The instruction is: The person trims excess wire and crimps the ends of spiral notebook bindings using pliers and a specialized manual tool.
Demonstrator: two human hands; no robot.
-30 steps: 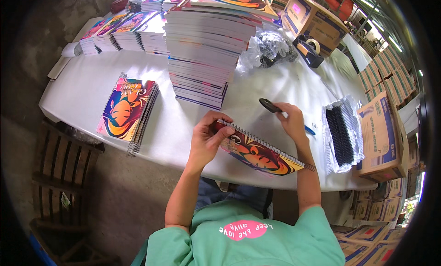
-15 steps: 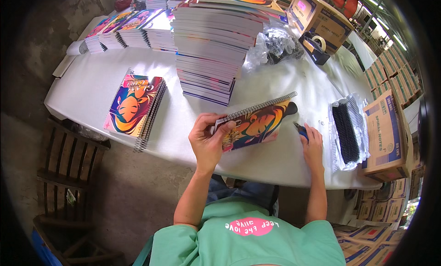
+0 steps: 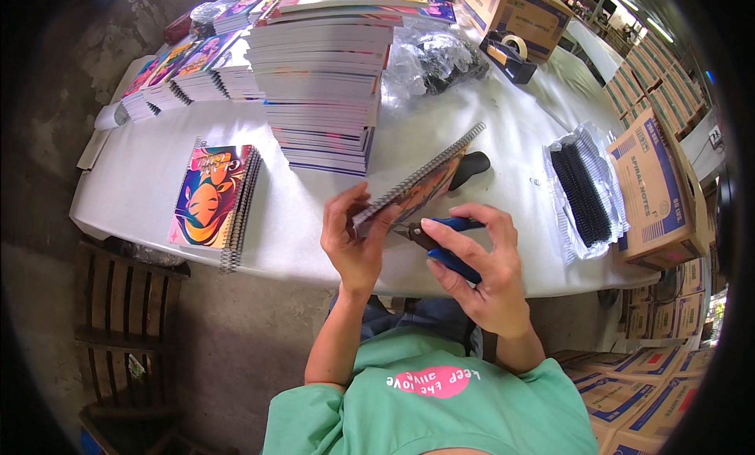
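Observation:
My left hand point(image 3: 354, 239) is closed on the near end of a spiral notebook point(image 3: 429, 186), tilted up with its wire coil uppermost and its colourful cover facing away to the right. My right hand point(image 3: 491, 270) grips blue-handled cutting pliers point(image 3: 450, 254), handles spread apart. Their dark jaws point left, close to the coil's near end; whether they touch it I cannot tell. Just beyond the notebook lies a black rounded object point(image 3: 472, 169), partly hidden. Off to the left, coil-bound notebooks point(image 3: 211, 195) rest in a small pile on the white-covered table point(image 3: 314, 254).
A tall stack of unbound books point(image 3: 322, 85) stands at the back. To the right are black spiral coils point(image 3: 580, 191) in plastic wrap and a cardboard box point(image 3: 657, 191). A tape dispenser point(image 3: 510, 58) sits far back. A wooden chair point(image 3: 126, 298) is at lower left.
My right hand has lifted the pliers off the table and brought them left to the notebook's near end. The notebook has tilted more steeply in my left hand.

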